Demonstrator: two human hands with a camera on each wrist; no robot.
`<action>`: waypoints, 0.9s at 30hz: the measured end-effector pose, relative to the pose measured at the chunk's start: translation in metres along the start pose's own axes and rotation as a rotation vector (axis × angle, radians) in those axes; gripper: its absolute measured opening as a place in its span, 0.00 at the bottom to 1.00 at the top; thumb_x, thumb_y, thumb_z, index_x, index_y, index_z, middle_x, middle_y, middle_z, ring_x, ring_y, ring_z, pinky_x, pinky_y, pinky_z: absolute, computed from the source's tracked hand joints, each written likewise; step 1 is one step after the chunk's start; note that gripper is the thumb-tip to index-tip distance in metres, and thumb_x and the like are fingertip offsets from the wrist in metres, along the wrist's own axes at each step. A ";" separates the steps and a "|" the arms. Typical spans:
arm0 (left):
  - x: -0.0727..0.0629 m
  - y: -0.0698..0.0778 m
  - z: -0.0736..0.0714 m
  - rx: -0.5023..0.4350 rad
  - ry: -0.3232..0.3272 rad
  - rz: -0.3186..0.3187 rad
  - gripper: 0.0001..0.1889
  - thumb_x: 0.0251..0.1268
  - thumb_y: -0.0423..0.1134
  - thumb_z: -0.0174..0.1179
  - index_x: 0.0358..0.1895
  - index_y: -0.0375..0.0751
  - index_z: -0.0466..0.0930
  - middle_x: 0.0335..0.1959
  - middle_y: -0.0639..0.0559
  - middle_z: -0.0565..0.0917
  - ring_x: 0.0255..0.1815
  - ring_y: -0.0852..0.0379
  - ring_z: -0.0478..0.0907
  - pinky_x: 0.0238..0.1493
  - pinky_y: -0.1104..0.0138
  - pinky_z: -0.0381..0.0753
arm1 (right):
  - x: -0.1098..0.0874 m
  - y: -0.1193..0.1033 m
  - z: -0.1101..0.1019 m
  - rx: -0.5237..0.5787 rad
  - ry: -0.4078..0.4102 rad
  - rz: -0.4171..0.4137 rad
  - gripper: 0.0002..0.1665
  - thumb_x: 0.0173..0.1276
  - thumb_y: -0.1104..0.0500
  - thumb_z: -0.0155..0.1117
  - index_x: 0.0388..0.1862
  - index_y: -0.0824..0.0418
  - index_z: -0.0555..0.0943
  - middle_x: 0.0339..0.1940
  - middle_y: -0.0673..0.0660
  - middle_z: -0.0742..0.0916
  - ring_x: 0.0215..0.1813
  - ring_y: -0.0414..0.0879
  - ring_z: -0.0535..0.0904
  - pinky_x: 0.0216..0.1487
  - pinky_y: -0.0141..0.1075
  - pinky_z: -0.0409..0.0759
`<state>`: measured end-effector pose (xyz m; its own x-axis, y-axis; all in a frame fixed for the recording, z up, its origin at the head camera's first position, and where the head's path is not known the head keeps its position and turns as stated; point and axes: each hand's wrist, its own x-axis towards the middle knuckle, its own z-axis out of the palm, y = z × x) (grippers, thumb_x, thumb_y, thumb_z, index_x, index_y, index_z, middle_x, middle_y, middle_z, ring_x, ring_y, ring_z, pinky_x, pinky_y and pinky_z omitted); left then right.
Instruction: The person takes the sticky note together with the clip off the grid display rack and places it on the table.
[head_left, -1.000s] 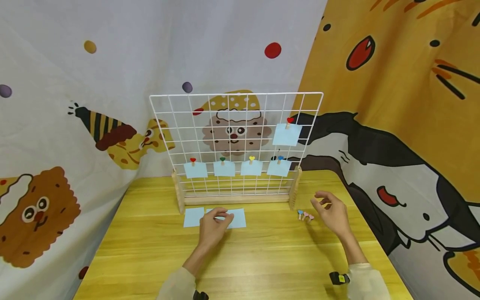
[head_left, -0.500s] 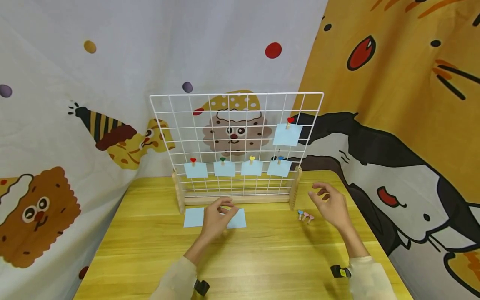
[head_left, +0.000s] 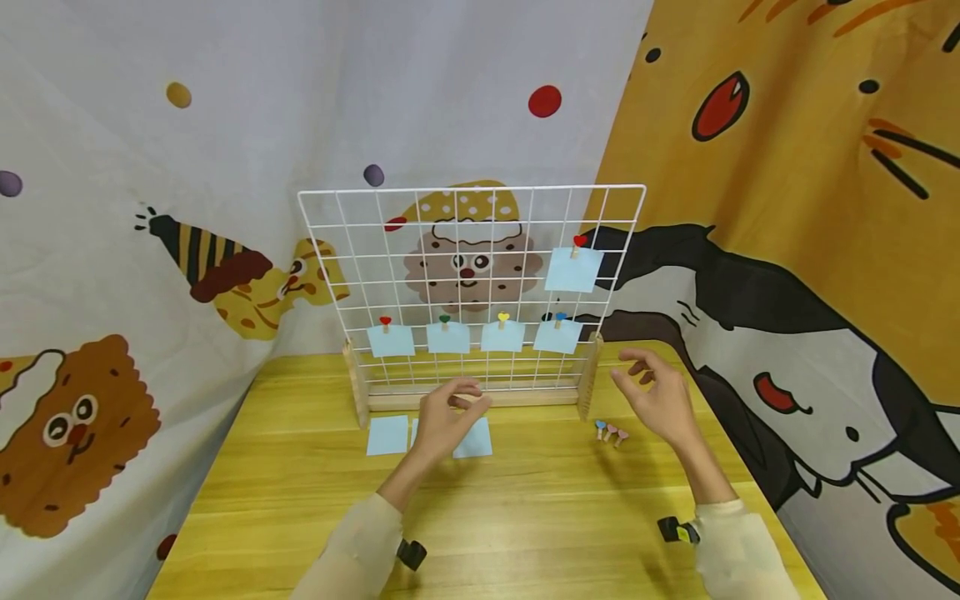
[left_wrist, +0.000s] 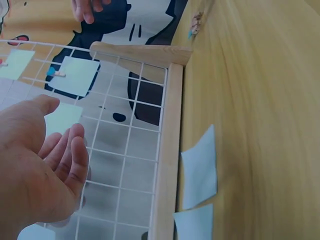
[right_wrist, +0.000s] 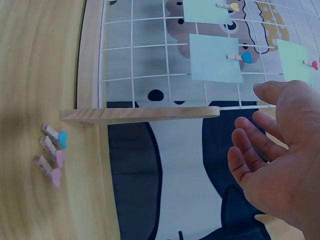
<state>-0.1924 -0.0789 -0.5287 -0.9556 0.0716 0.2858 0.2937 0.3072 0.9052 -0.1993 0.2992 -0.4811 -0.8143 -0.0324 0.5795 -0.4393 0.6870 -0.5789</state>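
Paper notes (head_left: 502, 337) in pale blue hang on the wire rack (head_left: 472, 189) across the table (head_left: 525, 517) from the person — four in a low row, one higher at the right, each held by a heart clip (head_left: 579, 241). From the head camera, I see the left hand (head_left: 450, 414) in front of the rack's wooden base (head_left: 517, 401), hiding part of the loose notes (head_left: 387, 435). Its fingers bend gently, the thumb apart from them. The right hand (head_left: 660, 396) is held up at the right, near three spare clips (head_left: 611, 432), thumb and fingers likewise parted. Pale sleeves (head_left: 360, 542) carry a black box (head_left: 412, 554) at each wrist, and cartoon-printed cloth (head_left: 465, 83) covers the wall behind.

The left wrist's view gives me a bare palm, relaxed fingers and a separate thumb before the wires. Two loose notes lie beside the base, one cut off at the picture's edge; the right hand's fingertips (left_wrist: 89, 15) show at the top.

From the right wrist, the spare clips lie side by side on the table — one blue heart, two pink — near the rack's wooden foot (right_wrist: 140, 115). The right thumb stands clear of the loosely curved fingers.
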 end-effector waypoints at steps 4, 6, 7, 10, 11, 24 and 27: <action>0.005 0.008 0.002 0.004 -0.015 0.020 0.19 0.74 0.47 0.78 0.62 0.45 0.91 0.53 0.45 0.97 0.41 0.52 0.94 0.34 0.70 0.88 | 0.005 -0.005 -0.002 -0.001 -0.004 -0.008 0.21 0.76 0.64 0.78 0.63 0.69 0.87 0.55 0.66 0.93 0.47 0.54 0.85 0.47 0.24 0.78; 0.008 0.011 0.003 0.003 -0.021 0.038 0.19 0.75 0.47 0.77 0.63 0.44 0.91 0.53 0.43 0.97 0.41 0.51 0.95 0.35 0.70 0.89 | 0.007 -0.008 -0.003 0.005 -0.008 -0.016 0.21 0.76 0.64 0.77 0.64 0.69 0.87 0.55 0.66 0.93 0.47 0.55 0.85 0.48 0.23 0.77; 0.010 0.012 0.004 0.004 -0.022 0.047 0.19 0.75 0.47 0.77 0.63 0.44 0.91 0.54 0.43 0.97 0.42 0.51 0.95 0.35 0.69 0.89 | 0.009 -0.010 -0.004 0.010 -0.010 -0.023 0.21 0.76 0.65 0.77 0.64 0.69 0.87 0.55 0.66 0.93 0.48 0.55 0.84 0.48 0.23 0.77; 0.014 0.017 0.006 -0.002 -0.026 0.072 0.19 0.76 0.46 0.76 0.64 0.44 0.90 0.54 0.42 0.96 0.43 0.48 0.95 0.36 0.69 0.90 | 0.014 -0.014 -0.005 0.021 -0.009 -0.057 0.21 0.75 0.66 0.78 0.64 0.69 0.87 0.56 0.67 0.93 0.48 0.56 0.84 0.49 0.22 0.77; 0.015 0.019 0.007 0.000 -0.026 0.082 0.19 0.76 0.45 0.76 0.64 0.43 0.90 0.54 0.42 0.96 0.43 0.48 0.95 0.36 0.69 0.90 | 0.016 -0.016 -0.005 0.020 -0.005 -0.070 0.22 0.74 0.67 0.78 0.64 0.69 0.87 0.56 0.67 0.93 0.47 0.56 0.84 0.49 0.22 0.77; 0.033 0.041 0.022 -0.029 -0.045 0.117 0.20 0.78 0.47 0.74 0.65 0.42 0.89 0.57 0.43 0.95 0.46 0.48 0.95 0.40 0.69 0.91 | 0.039 -0.033 -0.006 0.032 0.071 -0.165 0.22 0.71 0.69 0.80 0.63 0.68 0.88 0.56 0.66 0.93 0.47 0.58 0.86 0.49 0.28 0.79; 0.042 0.048 0.025 -0.031 -0.045 0.128 0.21 0.78 0.47 0.74 0.65 0.39 0.89 0.58 0.43 0.95 0.46 0.47 0.95 0.38 0.68 0.91 | 0.046 -0.038 -0.005 0.038 0.081 -0.184 0.21 0.71 0.69 0.79 0.62 0.69 0.88 0.54 0.67 0.93 0.45 0.58 0.86 0.49 0.29 0.79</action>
<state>-0.2185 -0.0376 -0.4809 -0.9100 0.1507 0.3862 0.4135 0.2634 0.8716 -0.2180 0.2753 -0.4289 -0.6865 -0.0959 0.7208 -0.5932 0.6472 -0.4788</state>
